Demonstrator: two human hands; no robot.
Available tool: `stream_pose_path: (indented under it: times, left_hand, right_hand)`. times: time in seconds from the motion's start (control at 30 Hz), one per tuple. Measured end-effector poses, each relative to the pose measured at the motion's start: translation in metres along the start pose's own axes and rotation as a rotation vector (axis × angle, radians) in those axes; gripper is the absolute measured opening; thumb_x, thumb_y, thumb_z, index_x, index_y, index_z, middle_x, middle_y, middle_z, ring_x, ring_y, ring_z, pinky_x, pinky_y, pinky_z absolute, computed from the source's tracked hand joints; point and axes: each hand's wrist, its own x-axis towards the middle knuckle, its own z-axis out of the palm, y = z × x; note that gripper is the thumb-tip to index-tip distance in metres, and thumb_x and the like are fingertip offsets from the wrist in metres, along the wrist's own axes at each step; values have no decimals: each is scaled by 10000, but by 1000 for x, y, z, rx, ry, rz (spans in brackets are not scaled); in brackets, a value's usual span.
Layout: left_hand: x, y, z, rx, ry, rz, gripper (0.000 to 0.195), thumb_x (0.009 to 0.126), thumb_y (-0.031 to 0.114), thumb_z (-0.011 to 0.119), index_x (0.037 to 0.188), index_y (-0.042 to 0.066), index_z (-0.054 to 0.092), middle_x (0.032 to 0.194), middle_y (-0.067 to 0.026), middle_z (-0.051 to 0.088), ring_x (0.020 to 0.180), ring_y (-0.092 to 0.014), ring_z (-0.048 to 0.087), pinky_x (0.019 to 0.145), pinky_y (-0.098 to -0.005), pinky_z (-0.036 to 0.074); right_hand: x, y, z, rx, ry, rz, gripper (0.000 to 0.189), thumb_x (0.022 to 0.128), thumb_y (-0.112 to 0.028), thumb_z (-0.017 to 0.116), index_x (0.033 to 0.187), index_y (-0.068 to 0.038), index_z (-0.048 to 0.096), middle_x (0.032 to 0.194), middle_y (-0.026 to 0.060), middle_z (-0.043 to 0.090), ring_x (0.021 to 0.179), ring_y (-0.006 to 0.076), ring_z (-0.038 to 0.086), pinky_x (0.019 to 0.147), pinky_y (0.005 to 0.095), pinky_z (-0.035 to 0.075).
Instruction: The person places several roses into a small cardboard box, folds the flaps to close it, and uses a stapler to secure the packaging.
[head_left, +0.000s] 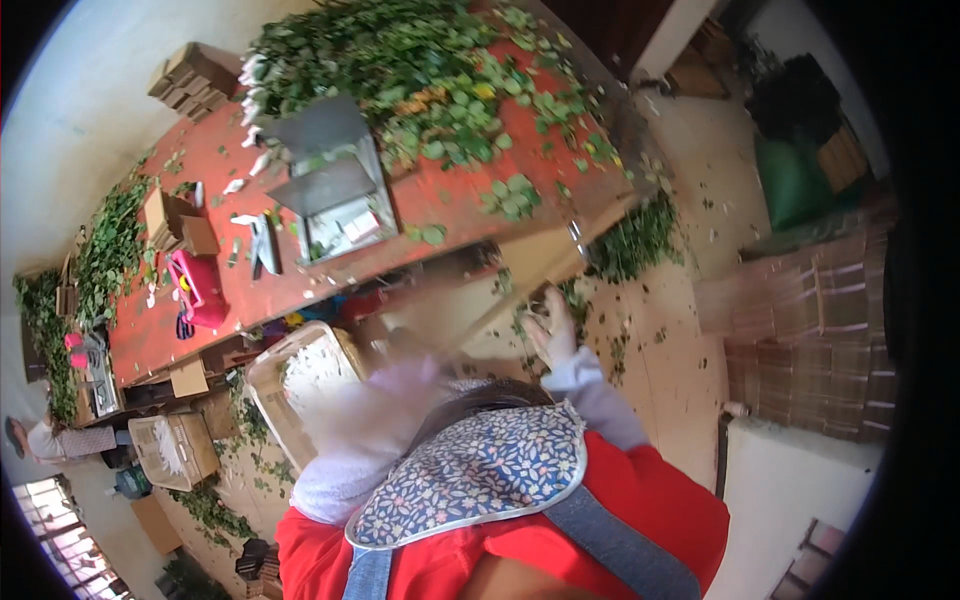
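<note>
My right hand (553, 330) is below the red table's front edge, its fingers curled. A small dark edge shows beside the fingertips; whether they hold it is unclear. My left hand cannot be made out clearly; its pale fleece sleeve (337, 480) ends in a motion blur. Near that blur a woven plastic basket (259, 390) holds white slips (319, 367). On the red table (450, 202) before me lie a pile of cut leafy stems (375, 67), an open metal case (390, 214), a grey-handled tool (265, 247) and a pink container (199, 289).
Folded cardboard pieces (193, 79) stand at the table's far side. Leafy stems (634, 240) hang or lie beyond its right end, and loose leaves (619, 352) litter the floor. Stacked brown cartons (810, 322) fill the right. Another basket (180, 450) and a person (71, 442) are at left.
</note>
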Motion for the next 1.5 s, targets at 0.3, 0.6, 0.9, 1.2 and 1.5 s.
stream_pose_path:
  times: [0.3, 0.6, 0.9, 1.2, 1.5]
  left_hand:
    - [39, -161, -92, -609, 581, -143, 667, 879, -32, 493, 1475, 36, 203, 881, -110, 660, 616, -183, 577, 648, -255, 484]
    - [126, -275, -139, -1619, 314, -361, 387, 987, 332, 469, 1136, 5, 612, 1009, -76, 659, 880, -163, 629, 805, -279, 509]
    - [147, -332, -128, -854, 293, -345, 357, 980, 281, 463, 1153, 5, 608, 1086, -91, 638, 938, -148, 603, 835, -263, 449]
    - [180, -358, -65, -1644, 128, -451, 519, 988, 414, 427, 1138, -54, 595, 1075, -132, 659, 1012, -207, 617, 937, -325, 444]
    - [185, -362, -78, -1781, 167, -517, 378, 966, 315, 531, 1083, -30, 633, 1029, -108, 680, 937, -189, 642, 866, -297, 485]
  right_hand:
    - [226, -222, 135, -523, -216, -1095, 533, 712, -196, 735, 1209, -113, 560, 1269, 107, 514, 1162, 324, 498, 995, 438, 415]
    - [404, -128, 286, -740, -1354, -958, 476, 876, -360, 544, 1274, -99, 526, 1416, 116, 420, 1269, 327, 423, 1054, 446, 342]
    - [409, -73, 320, -598, -1294, -898, 611, 827, -449, 598, 1231, 2, 522, 1422, 187, 391, 1294, 337, 394, 1092, 404, 308]
    - [412, -97, 304, -967, -1327, -953, 907, 710, -590, 648, 1388, -59, 366, 1506, 193, 230, 1384, 361, 237, 1110, 488, 211]
    - [408, -121, 326, -1087, -1348, -1014, 937, 660, -557, 697, 1371, -30, 387, 1491, 168, 292, 1391, 318, 251, 1081, 456, 249]
